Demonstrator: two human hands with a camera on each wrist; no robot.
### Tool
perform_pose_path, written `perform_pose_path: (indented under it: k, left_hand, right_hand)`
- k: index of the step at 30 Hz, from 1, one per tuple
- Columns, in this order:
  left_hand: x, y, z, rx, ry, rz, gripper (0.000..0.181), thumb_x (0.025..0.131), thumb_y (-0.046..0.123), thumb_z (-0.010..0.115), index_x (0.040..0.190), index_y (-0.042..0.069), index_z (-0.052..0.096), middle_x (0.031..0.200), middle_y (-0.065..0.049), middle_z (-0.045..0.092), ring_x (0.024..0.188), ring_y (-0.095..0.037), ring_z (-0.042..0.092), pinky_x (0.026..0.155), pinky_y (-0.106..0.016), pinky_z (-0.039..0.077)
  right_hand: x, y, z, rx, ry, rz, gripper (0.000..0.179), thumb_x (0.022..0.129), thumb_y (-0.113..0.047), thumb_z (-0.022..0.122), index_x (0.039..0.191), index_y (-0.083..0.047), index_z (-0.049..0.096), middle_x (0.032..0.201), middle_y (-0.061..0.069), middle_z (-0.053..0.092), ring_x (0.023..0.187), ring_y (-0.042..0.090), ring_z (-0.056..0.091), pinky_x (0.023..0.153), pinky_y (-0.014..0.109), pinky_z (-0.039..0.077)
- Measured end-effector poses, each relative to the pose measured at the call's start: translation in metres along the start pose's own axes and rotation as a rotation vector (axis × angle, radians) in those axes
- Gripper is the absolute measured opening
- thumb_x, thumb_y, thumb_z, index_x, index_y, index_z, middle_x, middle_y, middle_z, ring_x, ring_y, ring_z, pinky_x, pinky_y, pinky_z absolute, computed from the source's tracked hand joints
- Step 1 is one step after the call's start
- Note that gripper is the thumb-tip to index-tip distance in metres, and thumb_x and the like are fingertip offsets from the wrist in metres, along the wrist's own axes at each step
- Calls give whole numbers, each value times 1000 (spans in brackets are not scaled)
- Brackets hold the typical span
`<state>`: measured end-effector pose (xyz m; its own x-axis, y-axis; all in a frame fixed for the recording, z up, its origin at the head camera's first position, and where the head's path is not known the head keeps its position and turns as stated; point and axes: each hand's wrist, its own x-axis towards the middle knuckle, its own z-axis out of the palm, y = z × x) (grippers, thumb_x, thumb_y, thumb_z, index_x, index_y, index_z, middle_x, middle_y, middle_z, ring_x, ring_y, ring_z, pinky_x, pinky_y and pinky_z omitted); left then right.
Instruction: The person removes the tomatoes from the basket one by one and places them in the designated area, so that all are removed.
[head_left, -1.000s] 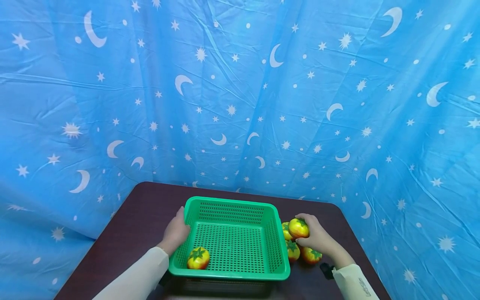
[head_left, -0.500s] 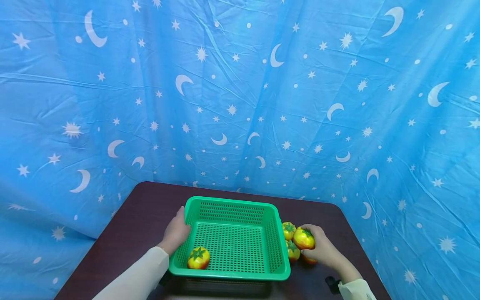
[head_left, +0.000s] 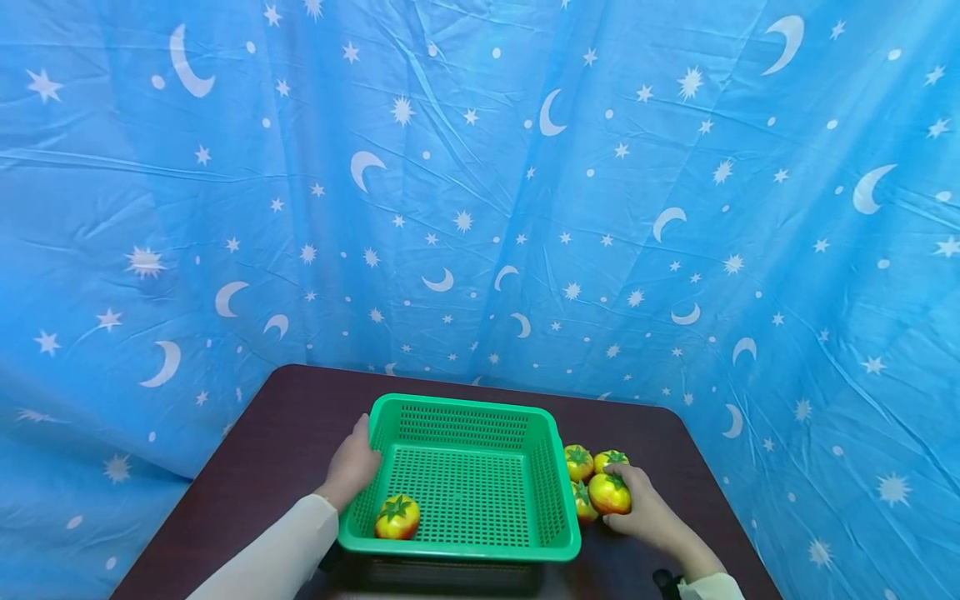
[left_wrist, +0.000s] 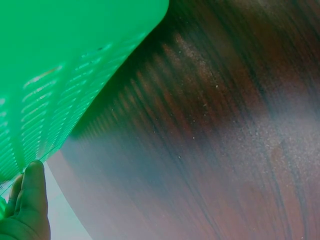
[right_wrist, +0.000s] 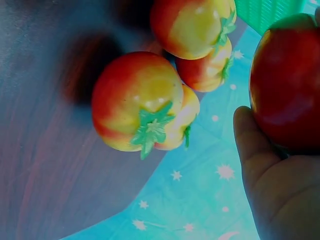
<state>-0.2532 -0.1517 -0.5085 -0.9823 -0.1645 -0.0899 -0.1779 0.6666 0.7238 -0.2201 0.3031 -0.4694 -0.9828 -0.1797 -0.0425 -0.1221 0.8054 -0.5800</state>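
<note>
A green plastic basket (head_left: 457, 554) with perforated walls stands tilted toward me in the head view, and one yellow-red tomato (head_left: 397, 517) with a green star-shaped calyx lies in its near left corner. My left hand (head_left: 351, 467) holds the basket's left side at the rim; in the left wrist view, fingers (left_wrist: 34, 187) show beside the slotted wall. To the right of the basket, my right hand (head_left: 647, 510) grips another tomato (head_left: 609, 495). The right wrist view shows this held tomato (right_wrist: 287, 90) from its red underside, above several tomatoes (right_wrist: 137, 100) on the table.
Close to the basket's right wall, tomatoes cluster, among them a rear one (head_left: 578, 461), its neighbour (head_left: 611, 459) and a nearer one (head_left: 584, 504). The dark brown table (head_left: 300, 417) ends at a blue curtain (head_left: 480, 208) printed with moons and stars.
My right hand has moved toward me and slightly right with its tomato, uncovering a tomato at the back of the cluster. The left hand and basket have stayed in place.
</note>
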Motion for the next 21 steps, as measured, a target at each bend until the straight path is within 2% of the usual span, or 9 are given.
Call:
perform_pose_path:
  k: [5,11,17,21]
  left_hand:
    - [-1,1,0,3,2,1,74,91,4,47,150,-2,4,148,-29,30,129,-46,40,102,-61,37]
    - [0,1,0,11,9,-3,73,91,4,47,150,-2,6,147,-29,31,129,-46,40,102,-61,37]
    - [0,2,0,14,11,-6,73,90,4,47,150,-2,5,147,-30,32,129,-46,40,102,-61,37]
    - [-1,2,0,18,6,-9,74,90,4,47,150,-2,4,147,-30,32,129,-47,40,102,-61,38]
  right_hand:
    - [-2,6,5,12,-19,-8,71,67,-16,81,128,-7,47,129,18,43,106,26,47,83,40,48]
    - [-7,14,12,24,-68,-56,68,67,-11,80,126,-5,47,126,17,43,107,27,45,81,38,48]
    - [-10,20,19,28,-75,-76,65,68,-11,80,123,-5,47,123,16,43,105,24,43,78,31,45]
    - [-12,23,23,24,-66,-93,64,67,-12,80,122,-6,48,123,14,45,106,24,42,79,31,44]
